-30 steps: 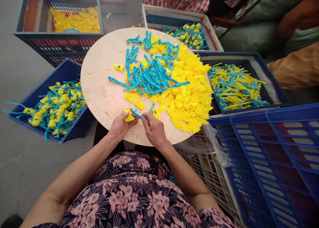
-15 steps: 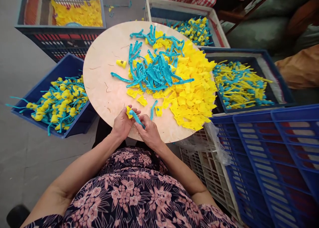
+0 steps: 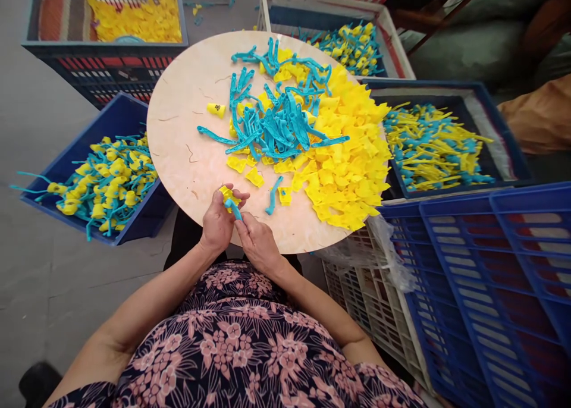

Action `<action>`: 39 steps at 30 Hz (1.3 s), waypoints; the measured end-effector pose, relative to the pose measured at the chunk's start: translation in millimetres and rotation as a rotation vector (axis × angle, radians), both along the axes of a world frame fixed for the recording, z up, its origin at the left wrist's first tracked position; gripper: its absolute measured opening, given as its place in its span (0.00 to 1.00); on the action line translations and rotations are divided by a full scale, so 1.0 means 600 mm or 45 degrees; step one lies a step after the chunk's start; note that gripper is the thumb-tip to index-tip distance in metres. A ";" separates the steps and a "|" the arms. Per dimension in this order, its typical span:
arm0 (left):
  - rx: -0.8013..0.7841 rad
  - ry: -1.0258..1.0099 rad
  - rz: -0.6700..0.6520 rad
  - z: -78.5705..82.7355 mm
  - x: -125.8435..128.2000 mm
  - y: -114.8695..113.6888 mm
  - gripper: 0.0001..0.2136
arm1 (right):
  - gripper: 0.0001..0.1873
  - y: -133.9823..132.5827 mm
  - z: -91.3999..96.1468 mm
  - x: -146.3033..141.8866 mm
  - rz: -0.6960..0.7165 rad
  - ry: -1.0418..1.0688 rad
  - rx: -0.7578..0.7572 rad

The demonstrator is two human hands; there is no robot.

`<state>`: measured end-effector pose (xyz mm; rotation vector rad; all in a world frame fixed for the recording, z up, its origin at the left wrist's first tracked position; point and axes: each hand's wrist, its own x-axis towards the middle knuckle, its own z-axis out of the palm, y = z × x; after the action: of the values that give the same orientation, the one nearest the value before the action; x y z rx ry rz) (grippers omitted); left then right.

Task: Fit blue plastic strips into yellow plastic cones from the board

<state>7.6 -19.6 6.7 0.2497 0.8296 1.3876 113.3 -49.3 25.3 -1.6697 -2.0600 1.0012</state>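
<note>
My left hand [image 3: 217, 222] is closed round a small yellow plastic piece [image 3: 226, 192] at the near edge of the round table [image 3: 178, 158]. My right hand [image 3: 259, 241] pinches a blue stem-like plastic piece [image 3: 235, 210], whose upper end touches the yellow piece. Just beyond my hands lie a short blue piece [image 3: 273, 195] and a yellow piece [image 3: 285, 195]. A heap of blue pieces [image 3: 276, 125] covers the table's middle. On the right side is a large pile of yellow pieces [image 3: 350, 164].
A blue crate [image 3: 147, 220] at left holds joined blue-and-yellow pieces. Another crate [image 3: 111, 54] with yellow pieces stands at far left. Behind and right are a white-rimmed crate [image 3: 263, 9] and a dark blue crate [image 3: 513, 140], both with parts. Blue slatted crates [image 3: 468, 277] stand at near right.
My right hand has shifted slightly left and the blue piece is now more upright, its end against the yellow piece. The view has moved slightly.
</note>
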 end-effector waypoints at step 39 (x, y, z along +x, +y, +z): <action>-0.039 0.230 -0.038 -0.040 -0.006 -0.001 0.22 | 0.19 0.012 -0.021 -0.018 0.227 -0.384 -0.148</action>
<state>4.0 -20.3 -17.5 0.3667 0.9916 1.3367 102.8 -42.2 12.4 -1.8152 -2.4228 0.9909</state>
